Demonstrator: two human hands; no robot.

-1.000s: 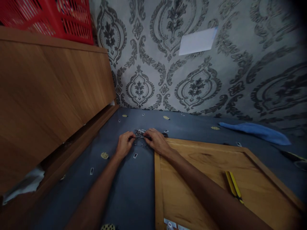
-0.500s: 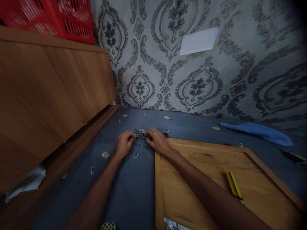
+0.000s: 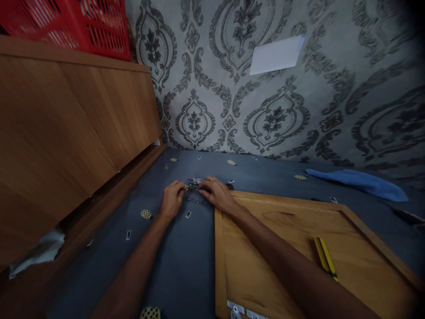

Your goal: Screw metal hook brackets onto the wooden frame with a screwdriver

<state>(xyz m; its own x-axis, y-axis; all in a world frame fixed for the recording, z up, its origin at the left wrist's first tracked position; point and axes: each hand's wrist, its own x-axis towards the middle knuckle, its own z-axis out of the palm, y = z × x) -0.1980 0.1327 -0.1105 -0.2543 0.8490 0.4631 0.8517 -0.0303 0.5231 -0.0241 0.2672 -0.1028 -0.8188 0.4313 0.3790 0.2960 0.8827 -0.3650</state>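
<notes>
A small heap of metal hardware (image 3: 194, 183), perhaps screws and fittings, lies on the blue patterned sheet (image 3: 186, 261) just beyond the corner of a wooden panel (image 3: 275, 248). My left hand (image 3: 171, 201) is at its left side, fingers pinched together on a small piece. My right hand (image 3: 217, 192) rests on the heap's right side, fingers curled over the pieces. What each hand pinches is too small and dark to name.
A wooden cabinet side (image 3: 66, 128) rises on the left, with a red crate (image 3: 76, 22) on top. A yellow-handled tool (image 3: 323, 257) lies on the panel. A blue cloth (image 3: 358, 182) lies at the right by the patterned wall. White brackets (image 3: 239, 310) sit at the panel's near edge.
Both hands stay on the heap, with only slight finger movements. The view has drifted a little.
</notes>
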